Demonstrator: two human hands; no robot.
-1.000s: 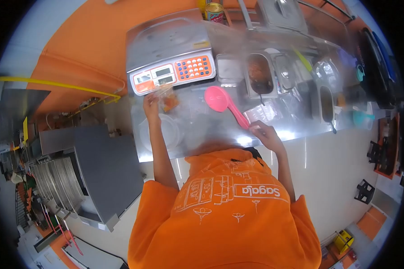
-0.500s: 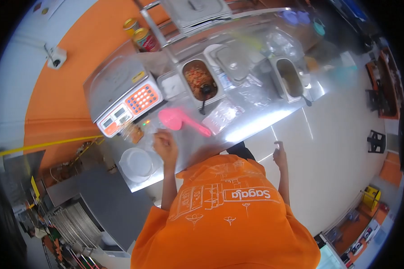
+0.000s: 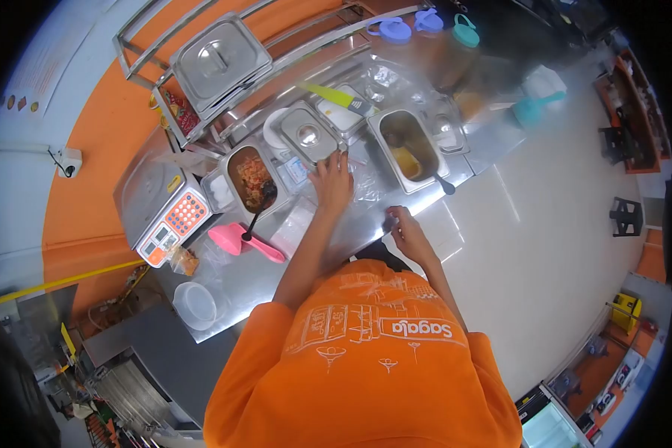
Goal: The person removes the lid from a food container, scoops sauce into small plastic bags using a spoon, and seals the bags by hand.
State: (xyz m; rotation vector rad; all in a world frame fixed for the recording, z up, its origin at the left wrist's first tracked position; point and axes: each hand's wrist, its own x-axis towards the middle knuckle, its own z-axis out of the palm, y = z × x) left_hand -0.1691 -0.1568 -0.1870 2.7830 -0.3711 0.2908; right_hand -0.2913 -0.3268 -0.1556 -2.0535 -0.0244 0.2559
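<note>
My left hand [image 3: 332,181] reaches over the steel counter with its fingers stretched out. The fingertips are at the near corner of a steel pan lid [image 3: 300,125]; whether they touch it I cannot tell. Beside this hand lie clear plastic bags [image 3: 367,181]. My right hand [image 3: 409,233] is at the counter's front edge, fingers bent together around something small and dark that I cannot make out. To the left stands a steel pan of chopped reddish food [image 3: 251,173] with a black ladle [image 3: 257,209] in it. Right of the lid, another steel pan [image 3: 390,127] holds yellowish contents and a dark-handled utensil [image 3: 444,184].
A pink scoop [image 3: 261,247] lies before the food pan. At left are a digital scale [image 3: 175,216], a small bag of brown food [image 3: 184,261] and a clear round tub [image 3: 195,305]. A lidded steel pan [image 3: 218,56] sits on the rear rack. Lidded bottles [image 3: 467,33] stand at back right.
My left hand has moved from beside the pink scoop to the steel lid. My right hand has come in from the right to the counter edge. The camera view has shifted.
</note>
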